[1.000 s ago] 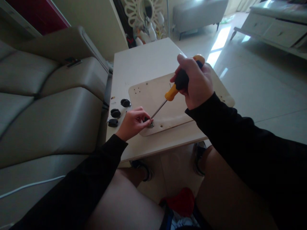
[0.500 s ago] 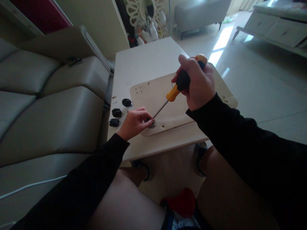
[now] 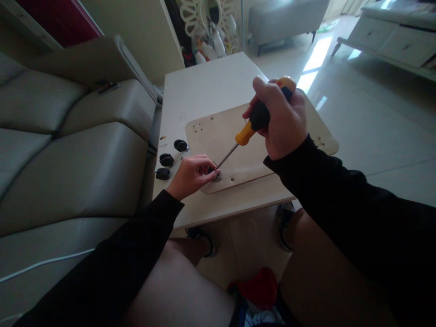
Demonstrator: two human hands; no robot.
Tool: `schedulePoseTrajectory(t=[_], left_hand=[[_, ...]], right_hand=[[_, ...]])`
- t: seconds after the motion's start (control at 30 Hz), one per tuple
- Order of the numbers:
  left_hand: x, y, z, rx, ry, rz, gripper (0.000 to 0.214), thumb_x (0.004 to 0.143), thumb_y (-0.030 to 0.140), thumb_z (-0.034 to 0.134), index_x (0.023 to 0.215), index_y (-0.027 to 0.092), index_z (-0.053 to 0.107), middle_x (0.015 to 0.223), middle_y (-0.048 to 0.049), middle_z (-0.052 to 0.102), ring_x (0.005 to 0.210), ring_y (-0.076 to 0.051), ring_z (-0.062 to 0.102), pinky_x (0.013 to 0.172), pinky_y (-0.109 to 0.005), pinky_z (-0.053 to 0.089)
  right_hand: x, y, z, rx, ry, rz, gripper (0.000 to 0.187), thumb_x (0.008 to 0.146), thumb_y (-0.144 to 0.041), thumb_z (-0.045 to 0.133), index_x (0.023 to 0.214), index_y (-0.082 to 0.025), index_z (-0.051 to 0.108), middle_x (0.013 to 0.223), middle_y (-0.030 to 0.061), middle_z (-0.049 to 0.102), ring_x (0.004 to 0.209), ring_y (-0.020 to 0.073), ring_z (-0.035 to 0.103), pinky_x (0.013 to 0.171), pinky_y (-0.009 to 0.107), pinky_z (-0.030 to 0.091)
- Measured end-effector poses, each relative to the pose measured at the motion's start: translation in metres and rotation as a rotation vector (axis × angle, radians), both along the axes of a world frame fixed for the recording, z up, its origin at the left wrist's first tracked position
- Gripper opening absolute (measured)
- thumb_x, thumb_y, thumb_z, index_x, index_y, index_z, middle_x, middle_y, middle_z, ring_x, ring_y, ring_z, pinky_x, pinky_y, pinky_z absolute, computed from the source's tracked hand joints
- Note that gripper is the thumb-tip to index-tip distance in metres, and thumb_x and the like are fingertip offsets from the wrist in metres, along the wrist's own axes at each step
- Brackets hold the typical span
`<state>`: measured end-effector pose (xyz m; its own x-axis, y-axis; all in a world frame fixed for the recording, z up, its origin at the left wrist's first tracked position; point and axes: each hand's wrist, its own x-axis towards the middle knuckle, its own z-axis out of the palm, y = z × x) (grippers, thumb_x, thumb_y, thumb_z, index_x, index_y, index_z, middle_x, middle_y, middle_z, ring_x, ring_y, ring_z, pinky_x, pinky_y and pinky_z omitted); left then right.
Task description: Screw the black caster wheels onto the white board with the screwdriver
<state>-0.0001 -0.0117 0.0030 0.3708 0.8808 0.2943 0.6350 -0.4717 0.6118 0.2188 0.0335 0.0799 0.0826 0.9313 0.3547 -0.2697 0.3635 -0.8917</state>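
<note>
Left hand [image 3: 192, 176] hides most of a dark part [image 3: 211, 170]; screwdriver tip [image 3: 218, 167] too tiny to read; sofa [image 3: 85, 177] cropped left!

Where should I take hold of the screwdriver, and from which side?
Probably the thick handle, from the person's right: the screwdriver slants up that way, its thin shaft running down to the left hand. The right hand wraps the handle.

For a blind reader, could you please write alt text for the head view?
A person's right hand holds a yellow and black screwdriver slanting down to the left hand, which pinches a partly hidden dark part near a corner of a pale board. Three black wheels sit beside the board on a white table.
</note>
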Motion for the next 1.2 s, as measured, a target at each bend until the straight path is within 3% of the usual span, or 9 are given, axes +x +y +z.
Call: schedulePoseTrajectory(t=[0.33, 0.8, 1.2], left_hand=[[0.001, -0.002, 0.0, -0.048, -0.017, 0.015, 0.015, 0.088, 0.029, 0.074, 0.079, 0.017, 0.074, 0.064, 0.0011, 0.057, 0.057, -0.011, 0.046, 0.052, -0.027, 0.035], [0.003, -0.002, 0.0, -0.064, -0.048, 0.015, 0.015, 0.088, 0.029, 0.075, 0.079, 0.017, 0.073, 0.061, 0.0028, 0.053, 0.055, -0.011, 0.043, 0.052, -0.027, 0.033], [0.0, -0.003, 0.0, -0.061, -0.056, -0.013, 0.016, 0.089, 0.027, 0.073, 0.078, 0.014, 0.075, 0.062, 0.002, 0.055, 0.055, -0.009, 0.043, 0.052, -0.025, 0.033]], right_hand=[[-0.003, 0.008, -0.005, 0.026, 0.119, -0.034, 0.048, 0.078, -0.066, 0.079, 0.061, -0.027, 0.056, 0.056, -0.0045, 0.055, 0.051, 0.0111, 0.049, 0.059, 0.032, 0.048], [-0.002, -0.002, 0.002, -0.018, -0.021, -0.032, 0.052, 0.079, -0.073, 0.072, 0.064, -0.028, 0.054, 0.06, -0.0027, 0.06, 0.056, 0.0127, 0.053, 0.058, 0.032, 0.044], [-0.005, 0.006, -0.002, 0.032, 0.088, 0.053, 0.052, 0.07, -0.064, 0.086, 0.063, -0.026, 0.051, 0.056, -0.0057, 0.057, 0.05, 0.0097, 0.053, 0.055, 0.029, 0.048]])
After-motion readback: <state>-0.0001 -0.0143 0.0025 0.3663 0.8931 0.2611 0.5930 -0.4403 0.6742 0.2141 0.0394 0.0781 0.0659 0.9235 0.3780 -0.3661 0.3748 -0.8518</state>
